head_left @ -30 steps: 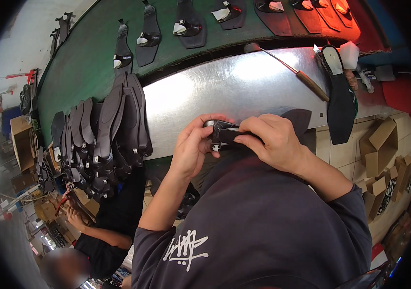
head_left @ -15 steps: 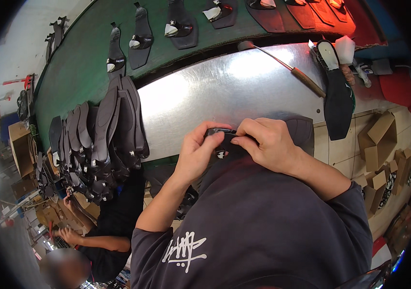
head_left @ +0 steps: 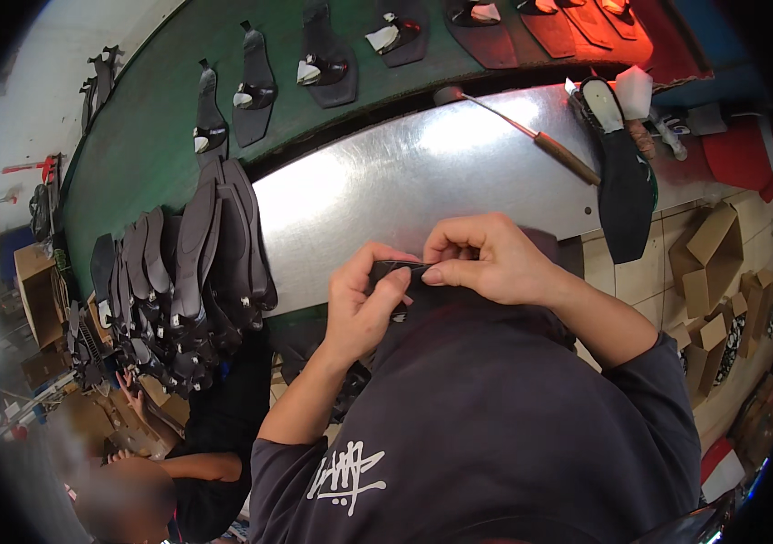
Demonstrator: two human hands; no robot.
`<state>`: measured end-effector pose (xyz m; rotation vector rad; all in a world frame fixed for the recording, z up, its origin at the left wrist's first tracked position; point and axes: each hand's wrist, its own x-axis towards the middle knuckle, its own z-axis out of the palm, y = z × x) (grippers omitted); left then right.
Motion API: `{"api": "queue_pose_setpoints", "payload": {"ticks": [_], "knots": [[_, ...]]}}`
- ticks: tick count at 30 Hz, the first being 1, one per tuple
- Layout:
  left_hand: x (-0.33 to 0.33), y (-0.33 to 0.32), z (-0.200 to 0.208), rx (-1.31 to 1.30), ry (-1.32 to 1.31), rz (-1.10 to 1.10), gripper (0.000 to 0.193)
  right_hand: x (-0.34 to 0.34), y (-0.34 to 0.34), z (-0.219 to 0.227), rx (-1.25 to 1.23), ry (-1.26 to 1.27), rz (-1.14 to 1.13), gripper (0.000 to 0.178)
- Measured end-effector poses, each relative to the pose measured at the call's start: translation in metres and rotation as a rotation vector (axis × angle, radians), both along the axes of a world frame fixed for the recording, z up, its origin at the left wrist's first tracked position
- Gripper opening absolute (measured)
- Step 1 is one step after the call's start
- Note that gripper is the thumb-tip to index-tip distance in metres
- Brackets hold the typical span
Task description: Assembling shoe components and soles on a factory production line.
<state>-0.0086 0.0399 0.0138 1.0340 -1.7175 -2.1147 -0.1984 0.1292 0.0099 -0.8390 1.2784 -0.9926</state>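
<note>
Close to my chest, at the near edge of the metal-topped bench [head_left: 359,172], I hold a black sandal part [head_left: 388,269]. My left hand [head_left: 364,295] grips it with the thumb on top and the fingers curled behind. The thumb and fingers of my right hand [head_left: 491,258] pinch its upper edge, right beside the left thumb. A dark sole end [head_left: 539,239] shows behind my right hand; whether it belongs to the held part, I cannot tell. My hands and dark shirt hide most of the piece.
Left of the metal top hangs a heap of dark soles [head_left: 196,245]. Sandal soles with straps [head_left: 327,77] line the green surface [head_left: 160,118] beyond. A wooden-handled hammer [head_left: 566,158] and a black shoe piece [head_left: 627,199] lie right. Cardboard boxes [head_left: 708,258] stand right; a co-worker [head_left: 214,462] is lower left.
My right fingers have shifted slightly left along the part's edge, closer to my left thumb. The part has tilted, showing less of its face. The view has shifted a little, and the co-worker's hands have moved.
</note>
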Motion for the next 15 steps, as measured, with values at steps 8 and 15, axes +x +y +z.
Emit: {"api": "queue_pose_setpoints", "payload": {"ticks": [8,15], "knots": [[0.022,-0.03,-0.018,0.378,0.203,0.627,0.033,-0.058,-0.03,-0.003,-0.62,1.01,-0.53,0.031],[0.027,-0.023,-0.044,0.757,0.378,0.61,0.046,-0.072,-0.001,-0.063,-0.278,1.47,-0.413,0.026]]}}
